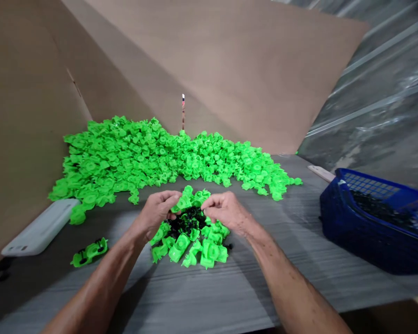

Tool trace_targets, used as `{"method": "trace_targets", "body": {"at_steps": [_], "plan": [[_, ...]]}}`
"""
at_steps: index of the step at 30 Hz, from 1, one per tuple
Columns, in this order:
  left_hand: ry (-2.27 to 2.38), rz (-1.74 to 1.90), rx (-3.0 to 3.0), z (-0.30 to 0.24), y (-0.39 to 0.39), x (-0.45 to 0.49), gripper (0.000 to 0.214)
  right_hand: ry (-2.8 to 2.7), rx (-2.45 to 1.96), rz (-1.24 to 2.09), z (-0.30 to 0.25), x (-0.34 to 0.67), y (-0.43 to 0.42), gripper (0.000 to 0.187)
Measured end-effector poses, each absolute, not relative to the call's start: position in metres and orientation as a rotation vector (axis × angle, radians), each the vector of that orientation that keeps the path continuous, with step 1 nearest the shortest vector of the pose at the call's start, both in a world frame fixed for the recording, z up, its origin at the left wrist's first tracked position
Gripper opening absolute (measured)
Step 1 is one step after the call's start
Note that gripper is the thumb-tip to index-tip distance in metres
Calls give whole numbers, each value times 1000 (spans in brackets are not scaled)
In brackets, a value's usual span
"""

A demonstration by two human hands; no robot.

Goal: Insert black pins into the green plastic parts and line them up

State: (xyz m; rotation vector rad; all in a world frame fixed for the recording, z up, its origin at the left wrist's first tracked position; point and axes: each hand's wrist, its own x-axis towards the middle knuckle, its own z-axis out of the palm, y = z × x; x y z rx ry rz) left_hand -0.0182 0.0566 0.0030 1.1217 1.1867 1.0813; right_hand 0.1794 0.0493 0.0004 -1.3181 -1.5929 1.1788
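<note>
Left to right: green-and-black part [89,252] alone near the table [292,287]'s left edge, left hand [155,213] pinching narrow on a green piece [184,202], right hand [226,212] narrow beside it, hold unclear, both over small pile [191,241] for easy reach, blue basket [334,218] at right edge.

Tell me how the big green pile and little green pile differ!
The big green pile is much wider than the little green pile. The little green pile has black bits in its middle; the big green pile looks all green. Only the little green pile sits under the left hand and right hand. Both are bright green plastic pieces on a grey table.
</note>
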Motion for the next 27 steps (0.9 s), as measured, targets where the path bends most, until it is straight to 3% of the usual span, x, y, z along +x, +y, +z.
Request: {"method": "trace_targets", "body": {"at_steps": [6, 11, 19, 27], "plan": [[991, 1003, 916, 2, 44, -20, 52, -1061, -998, 1632, 7, 177, 49, 14], [1014, 1000, 911, -1, 41, -19, 54, -926, -1016, 1711, -2, 172, 52, 19], [1130, 1006, 999, 0, 37, -15, 58, -1131, -1081, 1230, -18, 157, 57, 12], [1025, 1010, 923, -3, 40, -14, 55, -1347, -973, 1040, -16, 154, 50, 11]]}}
